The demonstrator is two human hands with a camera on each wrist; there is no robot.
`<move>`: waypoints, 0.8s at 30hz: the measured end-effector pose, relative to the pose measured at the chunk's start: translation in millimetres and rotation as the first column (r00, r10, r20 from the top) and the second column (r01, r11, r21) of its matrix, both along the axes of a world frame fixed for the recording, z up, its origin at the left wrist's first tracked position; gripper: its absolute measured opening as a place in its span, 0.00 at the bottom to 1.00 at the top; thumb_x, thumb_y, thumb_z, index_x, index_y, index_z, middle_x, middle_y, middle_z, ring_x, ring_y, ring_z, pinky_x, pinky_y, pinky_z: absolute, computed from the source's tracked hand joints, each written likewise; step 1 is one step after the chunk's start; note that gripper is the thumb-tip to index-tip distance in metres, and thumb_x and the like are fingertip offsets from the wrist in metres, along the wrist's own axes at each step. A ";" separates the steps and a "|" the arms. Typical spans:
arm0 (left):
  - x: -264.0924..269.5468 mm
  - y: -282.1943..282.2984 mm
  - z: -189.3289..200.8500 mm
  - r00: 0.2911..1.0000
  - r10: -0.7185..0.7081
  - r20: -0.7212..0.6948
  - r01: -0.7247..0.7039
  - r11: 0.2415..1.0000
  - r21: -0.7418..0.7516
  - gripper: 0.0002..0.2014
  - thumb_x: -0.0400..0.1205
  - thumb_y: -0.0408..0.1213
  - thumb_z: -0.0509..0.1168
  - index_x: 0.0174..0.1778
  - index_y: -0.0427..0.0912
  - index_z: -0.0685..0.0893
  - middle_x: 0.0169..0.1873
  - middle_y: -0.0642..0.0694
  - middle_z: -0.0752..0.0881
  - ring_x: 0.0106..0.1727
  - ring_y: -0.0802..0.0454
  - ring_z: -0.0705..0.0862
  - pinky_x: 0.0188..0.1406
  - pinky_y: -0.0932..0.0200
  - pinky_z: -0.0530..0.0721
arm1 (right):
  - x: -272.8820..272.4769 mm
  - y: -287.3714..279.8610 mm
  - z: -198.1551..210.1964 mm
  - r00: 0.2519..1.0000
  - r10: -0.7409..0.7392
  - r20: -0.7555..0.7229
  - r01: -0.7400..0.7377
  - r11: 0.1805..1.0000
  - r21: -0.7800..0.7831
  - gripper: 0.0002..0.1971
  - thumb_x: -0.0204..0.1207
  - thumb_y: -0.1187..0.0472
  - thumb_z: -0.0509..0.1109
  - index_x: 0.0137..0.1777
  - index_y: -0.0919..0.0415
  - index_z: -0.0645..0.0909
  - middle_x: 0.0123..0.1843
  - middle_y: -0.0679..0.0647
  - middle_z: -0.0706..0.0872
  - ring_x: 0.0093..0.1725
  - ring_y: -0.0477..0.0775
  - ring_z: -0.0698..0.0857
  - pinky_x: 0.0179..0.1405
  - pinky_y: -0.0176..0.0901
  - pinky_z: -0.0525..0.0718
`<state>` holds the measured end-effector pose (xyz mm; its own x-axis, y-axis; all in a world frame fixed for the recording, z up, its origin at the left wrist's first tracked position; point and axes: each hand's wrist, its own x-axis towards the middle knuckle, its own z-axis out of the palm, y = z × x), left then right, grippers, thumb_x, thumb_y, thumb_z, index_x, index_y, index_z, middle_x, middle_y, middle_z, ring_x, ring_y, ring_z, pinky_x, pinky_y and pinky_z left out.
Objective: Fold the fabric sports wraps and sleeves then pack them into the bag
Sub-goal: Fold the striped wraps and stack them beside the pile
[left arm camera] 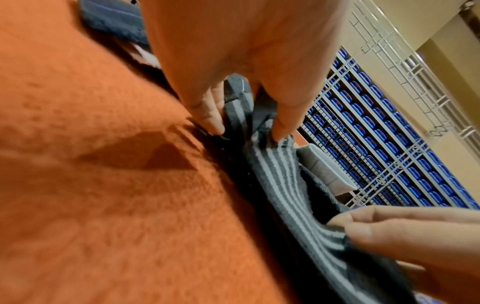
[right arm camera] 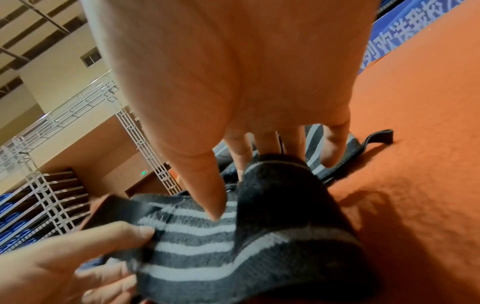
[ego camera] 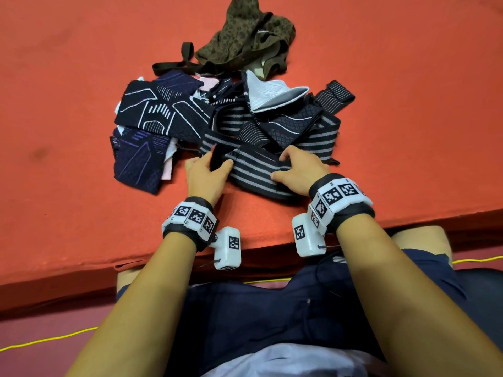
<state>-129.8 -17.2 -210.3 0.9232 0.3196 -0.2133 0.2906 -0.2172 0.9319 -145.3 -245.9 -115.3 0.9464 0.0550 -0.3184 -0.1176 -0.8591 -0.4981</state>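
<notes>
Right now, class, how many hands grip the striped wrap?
2: the left hand pinches the striped wrap's dark end, and the right hand holds its other side, on the orange mat.

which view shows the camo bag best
The head view: the camo bag lies whole on the orange mat beyond the pile. Neither wrist view shows it; both frame only the striped wrap and the fingers.
</notes>
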 end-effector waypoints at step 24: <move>-36.3 -32.1 77.3 0.935 -0.345 0.078 0.335 0.935 0.119 0.04 0.76 0.32 0.71 0.45 0.40 0.87 0.39 0.38 0.88 0.36 0.53 0.84 0.34 0.58 0.86 | 3.3 22.4 -2.2 0.983 0.010 0.185 -0.068 0.948 0.310 0.14 0.72 0.61 0.74 0.57 0.48 0.84 0.52 0.46 0.88 0.53 0.49 0.83 0.48 0.35 0.70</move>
